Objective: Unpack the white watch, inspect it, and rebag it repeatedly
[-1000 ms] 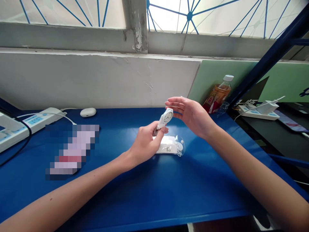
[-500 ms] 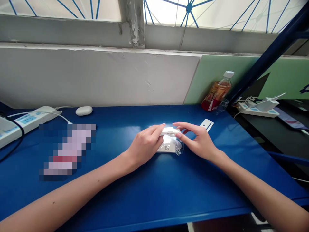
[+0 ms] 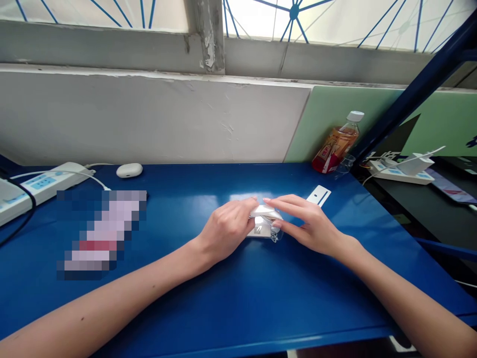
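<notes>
Both my hands meet at the middle of the blue table. My left hand curls its fingers round a small white watch-like device. My right hand pinches the same device from the right with fingertips and thumb. Under the device lies a clear plastic package with a white insert, mostly hidden by the fingers. A small white card lies flat on the table just behind my right hand.
A white earbud case and a white power strip lie at the back left. A blurred-out flat object lies left of centre. A drink bottle stands at the back right, beside a dark shelf post and another power strip.
A second ago my left hand held the device upright in the air with my right hand open beside it. Both hands have since lowered it onto the package and closed on it.
</notes>
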The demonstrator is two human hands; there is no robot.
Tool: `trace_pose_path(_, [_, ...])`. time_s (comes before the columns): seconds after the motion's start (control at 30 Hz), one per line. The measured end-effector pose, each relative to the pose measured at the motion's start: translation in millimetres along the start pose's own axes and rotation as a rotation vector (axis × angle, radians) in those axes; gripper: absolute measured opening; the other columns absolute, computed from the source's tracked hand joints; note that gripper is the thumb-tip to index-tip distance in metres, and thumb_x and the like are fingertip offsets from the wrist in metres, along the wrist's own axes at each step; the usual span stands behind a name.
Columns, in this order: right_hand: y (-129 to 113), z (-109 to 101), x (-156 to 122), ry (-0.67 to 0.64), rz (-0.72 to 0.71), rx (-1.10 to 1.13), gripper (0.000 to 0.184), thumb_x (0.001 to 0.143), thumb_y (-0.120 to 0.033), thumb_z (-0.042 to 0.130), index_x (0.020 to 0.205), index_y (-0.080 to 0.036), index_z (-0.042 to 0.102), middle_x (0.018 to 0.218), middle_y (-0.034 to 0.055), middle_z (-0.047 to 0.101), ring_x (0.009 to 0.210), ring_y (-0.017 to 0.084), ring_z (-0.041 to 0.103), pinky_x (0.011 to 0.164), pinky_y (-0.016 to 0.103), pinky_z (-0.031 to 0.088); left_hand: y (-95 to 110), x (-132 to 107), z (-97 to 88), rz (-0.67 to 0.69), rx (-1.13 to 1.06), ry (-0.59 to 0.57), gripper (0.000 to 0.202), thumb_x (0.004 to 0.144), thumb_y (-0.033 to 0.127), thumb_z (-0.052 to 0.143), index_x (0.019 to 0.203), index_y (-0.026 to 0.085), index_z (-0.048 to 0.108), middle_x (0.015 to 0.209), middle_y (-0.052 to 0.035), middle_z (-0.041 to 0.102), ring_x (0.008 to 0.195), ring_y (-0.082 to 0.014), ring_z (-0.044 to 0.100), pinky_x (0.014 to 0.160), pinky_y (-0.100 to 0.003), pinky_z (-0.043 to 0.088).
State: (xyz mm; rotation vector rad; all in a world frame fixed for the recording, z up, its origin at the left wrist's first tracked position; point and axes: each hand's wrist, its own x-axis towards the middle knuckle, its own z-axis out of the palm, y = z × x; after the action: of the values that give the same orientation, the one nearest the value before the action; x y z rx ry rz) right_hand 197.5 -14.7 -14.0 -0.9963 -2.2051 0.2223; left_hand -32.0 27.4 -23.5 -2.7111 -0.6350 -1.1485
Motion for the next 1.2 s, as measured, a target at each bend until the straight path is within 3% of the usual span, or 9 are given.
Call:
trace_pose_path(0.17, [1.5, 3.3, -1.2, -0.020, -0.018, -0.058, 0.044, 0.097, -0.026, 0.058, 0.140, -0.021, 0.054, 0.131, 0.0112, 0.067, 0.128, 0.027, 0.057, 0.104, 0.045, 0.049, -0.3, -1.3, 0.4, 0.003, 0.006, 0.019, 0.018, 0.099, 0.012, 0.045, 0.114, 0.012, 0.054, 0.108, -0.0159, 0.074, 0.100, -0.0261, 0.074, 0.084, -0.037, 0.061])
trace_pose_path(0.33, [4.1, 4.3, -1.9, -0.046, -0.009, 0.041, 0.041, 0.099, -0.019, 0.051, 0.140, -0.024, 0.056, 0.126, 0.0109, 0.069, 0.113, 0.022, 0.066, 0.093, 0.039, 0.055, 0.1, -0.9, -1.4, 0.029, 0.018, 0.004, 0.022, 0.098, 0.008, 0.044, 0.115, 0.010, 0.057, 0.111, -0.0189, 0.073, 0.104, -0.0271, 0.073, 0.087, -0.040, 0.061])
trace_pose_path(0.53, [1.3, 3.2, -0.9, -0.003, 0.135, 0.239, 0.038, 0.094, -0.018, 0.061, 0.130, -0.030, 0.065, 0.128, 0.0061, 0.069, 0.118, 0.022, 0.065, 0.099, 0.037, 0.054, -3.9, -0.8, -0.4, 0.116, 0.022, 0.042, 0.023, 0.095, 0.005, 0.052, 0.117, 0.005, 0.058, 0.116, -0.0231, 0.070, 0.110, -0.0303, 0.069, 0.092, -0.042, 0.059])
trace_pose_path(0.67, [4.7, 2.6, -1.8, -0.016, 0.170, 0.246, 0.036, 0.094, -0.020, 0.062, 0.128, -0.031, 0.067, 0.128, 0.0052, 0.069, 0.117, 0.023, 0.066, 0.098, 0.038, 0.055, -8.1, -0.8, 1.7, 0.144, -0.007, 0.023, 0.025, 0.096, 0.005, 0.051, 0.120, 0.007, 0.058, 0.118, -0.0202, 0.070, 0.111, -0.0283, 0.069, 0.093, -0.041, 0.059])
trace_pose_path(0.8, [14.8, -1.7, -3.6, -0.051, 0.129, 0.130, 0.035, 0.095, -0.020, 0.060, 0.127, -0.028, 0.068, 0.129, 0.0083, 0.068, 0.115, 0.024, 0.066, 0.095, 0.039, 0.056, -12.5, 2.6, -2.5, 0.083, -0.057, -0.143, 0.034, 0.097, 0.015, 0.053, 0.131, 0.009, 0.052, 0.126, -0.0192, 0.066, 0.119, -0.0286, 0.064, 0.097, -0.042, 0.056])
trace_pose_path(0.93, [22.5, -11.4, -3.6, -0.072, 0.106, 0.028, 0.033, 0.095, -0.021, 0.059, 0.125, -0.027, 0.069, 0.127, 0.0097, 0.068, 0.112, 0.025, 0.067, 0.094, 0.040, 0.057, -21.2, 5.2, -14.3, -0.077, -0.123, -0.437, 0.078, 0.088, 0.046, 0.070, 0.147, 0.009, 0.036, 0.143, -0.0238, 0.053, 0.132, -0.0348, 0.053, 0.102, -0.046, 0.050])
trace_pose_path(1.0, [23.3, -16.2, -3.0, -0.071, 0.104, -0.017, 0.032, 0.095, -0.021, 0.059, 0.125, -0.027, 0.070, 0.127, 0.0101, 0.068, 0.111, 0.025, 0.067, 0.093, 0.040, 0.057, -25.9, 2.8, -19.8, -0.137, -0.164, -0.524, 0.088, 0.082, 0.054, 0.073, 0.148, 0.009, 0.036, 0.143, -0.0240, 0.052, 0.133, -0.0359, 0.051, 0.103, -0.046, 0.049])
trace_pose_path(1.1, [21.8, -20.8, -1.9, -0.068, 0.100, -0.047, 0.032, 0.095, -0.023, 0.058, 0.125, -0.028, 0.069, 0.126, 0.0097, 0.068, 0.112, 0.025, 0.067, 0.093, 0.041, 0.057, -28.6, -7.7, -23.5, -0.193, -0.229, -0.577, 0.084, 0.082, 0.052, 0.074, 0.147, 0.012, 0.040, 0.142, -0.0217, 0.054, 0.132, -0.0346, 0.053, 0.103, -0.046, 0.049])
trace_pose_path(1.2, [20.6, -23.2, -1.2, -0.071, 0.088, -0.055, 0.031, 0.096, -0.025, 0.057, 0.124, -0.028, 0.070, 0.124, 0.0099, 0.069, 0.111, 0.026, 0.068, 0.092, 0.041, 0.058, -25.6, -21.8, -22.2, -0.253, -0.285, -0.525, 0.069, 0.088, 0.044, 0.070, 0.146, 0.017, 0.043, 0.140, -0.0171, 0.057, 0.126, -0.0311, 0.058, 0.100, -0.044, 0.052])
